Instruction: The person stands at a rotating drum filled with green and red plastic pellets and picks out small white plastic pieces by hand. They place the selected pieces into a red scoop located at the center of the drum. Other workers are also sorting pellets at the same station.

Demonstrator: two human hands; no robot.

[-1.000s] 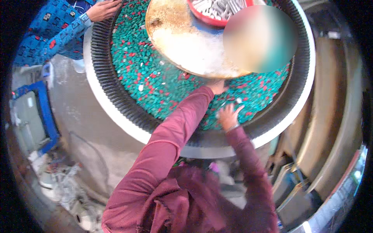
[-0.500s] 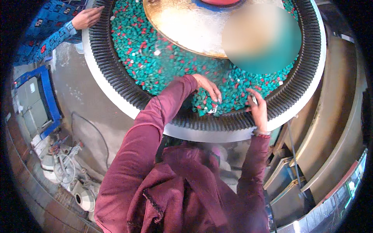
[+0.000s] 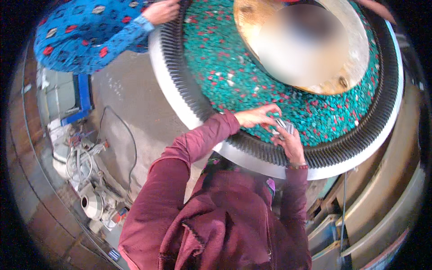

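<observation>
And the hands have come together! Half a second ago the left hand (image 3: 256, 118) was down among the chips and the right hand (image 3: 291, 144) was held well off to its side; now they meet over the near edge of the big round tub with a white rim (image 3: 252, 161) and a black ridged wall. The right hand is closed around a small bundle of silvery-white, metal-looking pieces (image 3: 289, 128), held up just above the bed of small green and red chips (image 3: 216, 67). The left hand hovers right beside it, fingers loosely parted; whether its fingertips touch the bundle, I cannot tell. So the pieces look gathered in one grip, clear of the chips.

Look at the rest of the shift: the view has swung, and the tub now sits farther right. The pale, rust-stained round disc (image 3: 246, 22) at its middle has slid right with it, partly behind a blur, and the red basin shows only as a sliver at the top edge. At upper left, a co-worker's hand (image 3: 163, 12), below it a blue patterned sleeve (image 3: 123, 42), remains by the ridged wall.
</observation>
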